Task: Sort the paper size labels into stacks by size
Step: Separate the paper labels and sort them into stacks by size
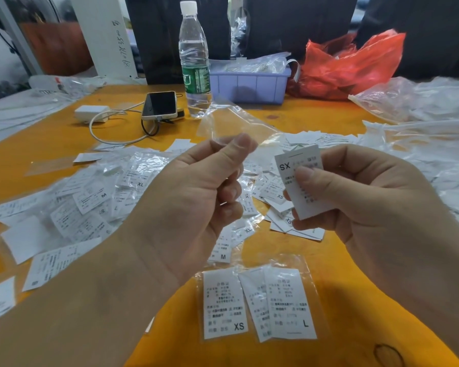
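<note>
My left hand pinches an empty clear plastic sleeve between thumb and fingers, raised over the table. My right hand grips a white paper label, held upside down so its XS mark reads reversed. Below the hands, near the table's front edge, a bagged XS label and a bagged L label lie side by side. A loose heap of bagged labels marked M, S and XL covers the left. A small stack of XS labels lies under my right hand.
On the orange table stand a water bottle, a phone with a white charger and cable, and a lilac bin. A red plastic bag and clear plastic bags fill the right.
</note>
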Demonstrator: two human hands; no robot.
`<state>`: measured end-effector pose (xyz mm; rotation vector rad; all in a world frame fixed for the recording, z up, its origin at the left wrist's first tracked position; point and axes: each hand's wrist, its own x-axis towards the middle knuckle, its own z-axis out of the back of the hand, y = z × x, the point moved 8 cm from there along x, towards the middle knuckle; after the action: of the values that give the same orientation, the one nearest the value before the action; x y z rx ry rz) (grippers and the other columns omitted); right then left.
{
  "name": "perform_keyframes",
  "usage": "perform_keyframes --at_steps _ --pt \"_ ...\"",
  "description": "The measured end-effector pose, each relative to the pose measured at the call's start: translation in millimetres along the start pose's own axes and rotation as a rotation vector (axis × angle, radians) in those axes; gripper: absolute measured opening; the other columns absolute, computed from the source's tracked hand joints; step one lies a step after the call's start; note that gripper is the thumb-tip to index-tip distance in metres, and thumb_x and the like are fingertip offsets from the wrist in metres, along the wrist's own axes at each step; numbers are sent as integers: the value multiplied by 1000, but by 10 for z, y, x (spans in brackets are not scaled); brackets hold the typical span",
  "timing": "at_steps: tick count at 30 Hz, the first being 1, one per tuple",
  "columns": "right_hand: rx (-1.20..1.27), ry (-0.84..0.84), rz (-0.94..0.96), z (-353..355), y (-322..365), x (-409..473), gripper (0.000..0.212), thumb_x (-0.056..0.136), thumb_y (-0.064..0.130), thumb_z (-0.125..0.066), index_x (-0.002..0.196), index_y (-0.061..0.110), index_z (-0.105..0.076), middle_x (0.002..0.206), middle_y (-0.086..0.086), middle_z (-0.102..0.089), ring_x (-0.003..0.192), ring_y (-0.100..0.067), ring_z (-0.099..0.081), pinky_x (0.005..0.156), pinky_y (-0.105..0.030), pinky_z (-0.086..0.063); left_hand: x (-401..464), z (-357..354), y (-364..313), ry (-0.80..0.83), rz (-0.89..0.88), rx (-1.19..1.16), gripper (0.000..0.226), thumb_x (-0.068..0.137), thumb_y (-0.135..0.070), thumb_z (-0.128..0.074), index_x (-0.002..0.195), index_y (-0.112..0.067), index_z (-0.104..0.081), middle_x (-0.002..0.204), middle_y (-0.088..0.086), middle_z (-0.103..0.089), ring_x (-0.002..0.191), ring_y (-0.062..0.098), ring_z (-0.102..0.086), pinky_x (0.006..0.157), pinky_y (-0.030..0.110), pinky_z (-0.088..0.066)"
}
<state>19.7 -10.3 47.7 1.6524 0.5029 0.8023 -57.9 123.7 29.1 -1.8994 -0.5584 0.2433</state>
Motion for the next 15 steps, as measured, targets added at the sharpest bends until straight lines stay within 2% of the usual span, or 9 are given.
perform_keyframes --at_steps 3,5,9,12,13,15 --pt "22 16 -15 -28 -22 2 14 56 26 -73 68 18 -75 74 -11 -73 61 -21 -67 48 -28 -55 -15 -4 -24 24 -76 92 8 90 -24 -66 85 -19 -64 59 -7 -46 48 6 -39 43 19 -35" --pt "35 24 -24 -37 -29 -3 12 56 25 -73 66 18 -75 75 -12 -73 60 -22 -66 48 -29 -55 -27 -10 -35 13 -105 126 4 93 -20 -61 91 -17 -62 59 -6 -45 49 7 -39 44 19 -35" --pt "54 41 -34 -54 -29 -8 12 55 25 -73 65 18 -74 77 -15 -72 62 -24 -66 48 -28 -54 -47 -58 -51 16 -116 185 7 91 -21 -63 88 -16 -62 59 -4 -43 50 8 -37 44 20 -35" --pt "58 52 -48 -58 -47 -10 16 57 24 -73 69 13 -74 78 -17 -71 62 -25 -65 49 -28 -53 -59 -82 -45 -11 -77 190 15 77 -32 -71 71 -19 -68 58 -4 -46 50 9 -39 42 19 -36" --pt "58 59 -53 -61 -52 -12 16 58 24 -73 69 12 -73 77 -17 -71 63 -26 -65 49 -28 -53 -63 -88 -46 -17 -67 188 13 71 -34 -74 70 -22 -72 59 -3 -46 50 10 -40 41 19 -37" --pt "59 65 -63 -65 -64 -16 18 58 23 -73 71 10 -72 77 -16 -70 63 -26 -64 49 -29 -53 -79 -104 -59 -9 -76 212 10 72 -34 -76 72 -24 -74 59 -3 -48 51 11 -40 42 20 -37"
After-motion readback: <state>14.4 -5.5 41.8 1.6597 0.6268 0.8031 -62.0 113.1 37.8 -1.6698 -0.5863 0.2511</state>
